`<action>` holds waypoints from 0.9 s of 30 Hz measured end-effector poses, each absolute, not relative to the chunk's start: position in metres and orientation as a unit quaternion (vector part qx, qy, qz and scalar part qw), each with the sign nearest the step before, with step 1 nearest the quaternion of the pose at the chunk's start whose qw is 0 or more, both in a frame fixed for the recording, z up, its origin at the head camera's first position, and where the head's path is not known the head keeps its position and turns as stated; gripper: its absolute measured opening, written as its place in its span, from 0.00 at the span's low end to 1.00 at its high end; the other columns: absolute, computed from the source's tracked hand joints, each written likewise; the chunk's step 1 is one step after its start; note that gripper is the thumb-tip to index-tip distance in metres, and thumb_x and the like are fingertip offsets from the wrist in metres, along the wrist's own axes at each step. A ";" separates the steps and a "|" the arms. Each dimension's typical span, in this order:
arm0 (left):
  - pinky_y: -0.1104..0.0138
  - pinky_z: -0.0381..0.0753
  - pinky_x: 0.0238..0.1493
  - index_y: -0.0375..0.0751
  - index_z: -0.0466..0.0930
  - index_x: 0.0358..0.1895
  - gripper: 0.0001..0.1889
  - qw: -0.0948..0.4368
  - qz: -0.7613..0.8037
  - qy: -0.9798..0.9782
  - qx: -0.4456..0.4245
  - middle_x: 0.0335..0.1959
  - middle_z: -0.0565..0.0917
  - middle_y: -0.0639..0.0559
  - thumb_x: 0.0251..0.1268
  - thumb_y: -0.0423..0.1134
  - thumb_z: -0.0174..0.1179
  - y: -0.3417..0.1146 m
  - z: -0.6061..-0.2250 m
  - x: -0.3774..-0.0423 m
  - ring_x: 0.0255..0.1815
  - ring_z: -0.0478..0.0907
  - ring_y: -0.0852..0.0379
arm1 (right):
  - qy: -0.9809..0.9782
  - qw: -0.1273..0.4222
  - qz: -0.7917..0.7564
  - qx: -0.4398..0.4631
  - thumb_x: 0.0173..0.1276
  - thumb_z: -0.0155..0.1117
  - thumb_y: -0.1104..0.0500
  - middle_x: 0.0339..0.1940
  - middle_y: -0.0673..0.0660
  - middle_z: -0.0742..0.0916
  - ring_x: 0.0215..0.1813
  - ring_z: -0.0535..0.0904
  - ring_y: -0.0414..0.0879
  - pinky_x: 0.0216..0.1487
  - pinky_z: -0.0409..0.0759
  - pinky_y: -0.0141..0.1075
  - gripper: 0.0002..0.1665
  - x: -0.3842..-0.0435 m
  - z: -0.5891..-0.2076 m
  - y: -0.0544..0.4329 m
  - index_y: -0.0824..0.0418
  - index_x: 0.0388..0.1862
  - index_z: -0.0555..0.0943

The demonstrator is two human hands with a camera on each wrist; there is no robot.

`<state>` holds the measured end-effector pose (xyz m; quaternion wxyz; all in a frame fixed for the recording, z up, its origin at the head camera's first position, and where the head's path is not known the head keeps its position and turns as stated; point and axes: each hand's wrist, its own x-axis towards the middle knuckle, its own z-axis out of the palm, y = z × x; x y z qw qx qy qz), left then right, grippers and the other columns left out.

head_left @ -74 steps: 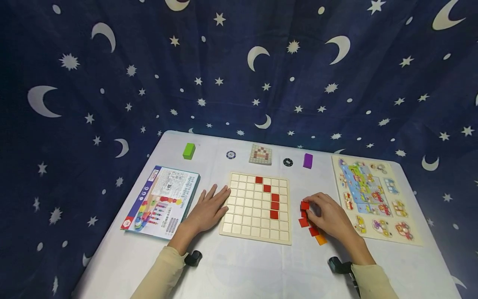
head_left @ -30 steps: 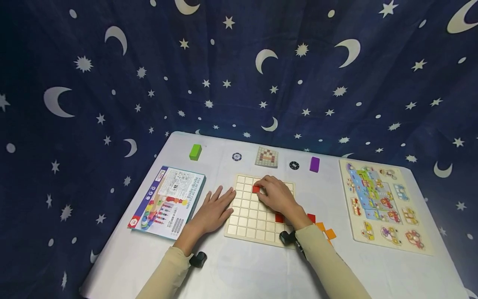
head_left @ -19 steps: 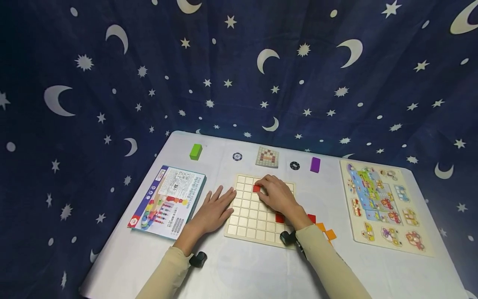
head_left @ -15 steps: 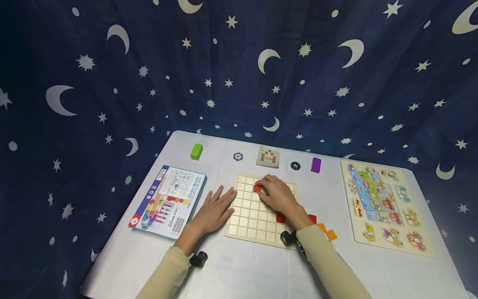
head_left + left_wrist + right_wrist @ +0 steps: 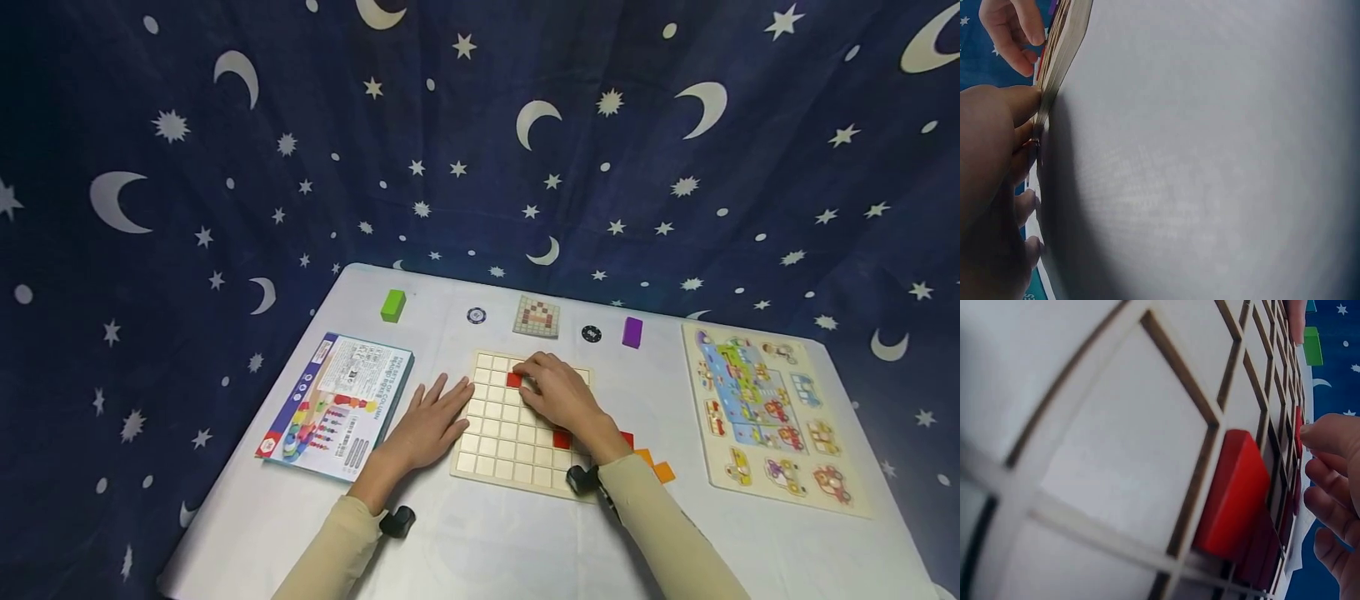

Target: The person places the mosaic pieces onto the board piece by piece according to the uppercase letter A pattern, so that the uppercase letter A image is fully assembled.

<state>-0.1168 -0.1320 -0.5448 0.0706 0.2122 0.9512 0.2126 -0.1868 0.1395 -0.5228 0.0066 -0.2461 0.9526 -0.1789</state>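
Note:
A pale wooden grid board [image 5: 491, 450] lies mid-table. My right hand [image 5: 558, 393] reaches over its upper part and pinches a red square tile [image 5: 513, 380] at a cell near the top. In the right wrist view, thumb and fingertips meet that small red tile [image 5: 1298, 428] at the board's far side. Another red tile [image 5: 562, 439] sits lower right on the grid; the right hand hides the tiles between. My left hand [image 5: 423, 429] rests palm down, fingers spread, fingertips at the board's left edge. Beside the right forearm lie a loose red tile [image 5: 627, 437] and orange tiles [image 5: 663, 472].
Behind the board are a card with a printed grid pattern [image 5: 537, 317], two round chips [image 5: 476, 316], a green block [image 5: 393, 306] and a purple block [image 5: 632, 332]. A boxed toy [image 5: 345, 400] lies left, a picture puzzle board [image 5: 757, 408] right.
From the loose tiles on the right, my right hand has moved left onto the board with a red tile. Over the last second it has stayed there. The left hand keeps its place.

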 end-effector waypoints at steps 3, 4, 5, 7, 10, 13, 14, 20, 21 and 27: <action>0.34 0.49 0.87 0.47 0.60 0.85 0.31 0.069 0.217 0.950 0.211 0.87 0.62 0.51 0.86 0.50 0.49 -0.132 -0.544 -0.117 0.91 0.49 0.37 | 0.952 0.003 -0.179 -0.249 0.75 0.70 0.54 0.57 0.54 0.88 0.53 0.82 0.48 0.59 0.85 0.47 0.21 -0.183 -0.519 0.144 0.54 0.65 0.86; 0.34 0.49 0.87 0.46 0.60 0.85 0.31 0.069 0.218 0.950 0.211 0.87 0.62 0.50 0.86 0.49 0.49 -0.132 -0.543 -0.116 0.91 0.49 0.37 | 0.952 0.000 -0.178 -0.249 0.75 0.70 0.54 0.56 0.54 0.88 0.51 0.81 0.47 0.56 0.84 0.46 0.21 -0.181 -0.518 0.146 0.54 0.65 0.86; 0.34 0.49 0.87 0.46 0.61 0.85 0.31 0.069 0.220 0.950 0.211 0.87 0.63 0.50 0.86 0.49 0.50 -0.132 -0.543 -0.116 0.91 0.49 0.37 | 0.953 0.000 -0.177 -0.248 0.74 0.71 0.54 0.56 0.54 0.88 0.51 0.81 0.47 0.55 0.84 0.46 0.21 -0.179 -0.517 0.149 0.53 0.65 0.86; 0.34 0.49 0.87 0.46 0.61 0.85 0.31 0.069 0.221 0.950 0.209 0.87 0.63 0.50 0.86 0.49 0.50 -0.133 -0.542 -0.116 0.91 0.49 0.37 | 0.954 -0.004 -0.175 -0.245 0.74 0.71 0.54 0.56 0.53 0.88 0.51 0.81 0.47 0.56 0.84 0.46 0.22 -0.175 -0.516 0.156 0.53 0.65 0.86; 0.34 0.49 0.87 0.46 0.61 0.85 0.31 0.068 0.219 0.951 0.209 0.87 0.62 0.49 0.86 0.49 0.49 -0.133 -0.543 -0.116 0.91 0.49 0.37 | 0.956 -0.006 -0.177 -0.232 0.73 0.73 0.53 0.56 0.53 0.88 0.55 0.82 0.48 0.61 0.85 0.49 0.23 -0.168 -0.516 0.170 0.52 0.66 0.86; 0.34 0.49 0.87 0.46 0.60 0.85 0.31 0.068 0.219 0.951 0.209 0.87 0.62 0.50 0.86 0.50 0.49 -0.133 -0.544 -0.117 0.91 0.49 0.37 | 0.960 -0.011 -0.184 -0.212 0.72 0.73 0.53 0.57 0.54 0.88 0.58 0.83 0.51 0.64 0.84 0.52 0.24 -0.159 -0.515 0.190 0.52 0.66 0.85; 0.34 0.49 0.87 0.46 0.61 0.85 0.31 0.068 0.219 0.951 0.209 0.87 0.62 0.49 0.86 0.50 0.49 -0.133 -0.544 -0.117 0.91 0.49 0.37 | 0.961 -0.015 -0.187 -0.205 0.72 0.73 0.53 0.57 0.54 0.88 0.58 0.83 0.51 0.64 0.84 0.53 0.24 -0.156 -0.514 0.197 0.52 0.66 0.85; 0.34 0.49 0.87 0.46 0.61 0.85 0.31 0.069 0.219 0.951 0.209 0.87 0.62 0.49 0.86 0.49 0.50 -0.133 -0.544 -0.118 0.91 0.49 0.37 | 0.965 -0.029 -0.194 -0.172 0.71 0.75 0.53 0.57 0.55 0.88 0.60 0.83 0.54 0.65 0.83 0.57 0.23 -0.136 -0.508 0.242 0.53 0.64 0.86; 0.34 0.49 0.87 0.46 0.60 0.85 0.32 0.071 0.219 0.950 0.209 0.87 0.62 0.49 0.86 0.49 0.50 -0.133 -0.544 -0.118 0.91 0.48 0.37 | 0.966 -0.028 -0.194 -0.167 0.71 0.75 0.53 0.57 0.56 0.88 0.60 0.82 0.54 0.64 0.83 0.57 0.23 -0.132 -0.508 0.249 0.53 0.63 0.87; 0.34 0.49 0.87 0.46 0.60 0.85 0.32 0.073 0.221 0.950 0.209 0.87 0.62 0.49 0.86 0.49 0.50 -0.131 -0.545 -0.117 0.91 0.48 0.37 | 0.974 -0.006 -0.180 -0.141 0.69 0.76 0.54 0.54 0.55 0.89 0.53 0.81 0.52 0.59 0.85 0.55 0.21 -0.110 -0.512 0.279 0.53 0.60 0.88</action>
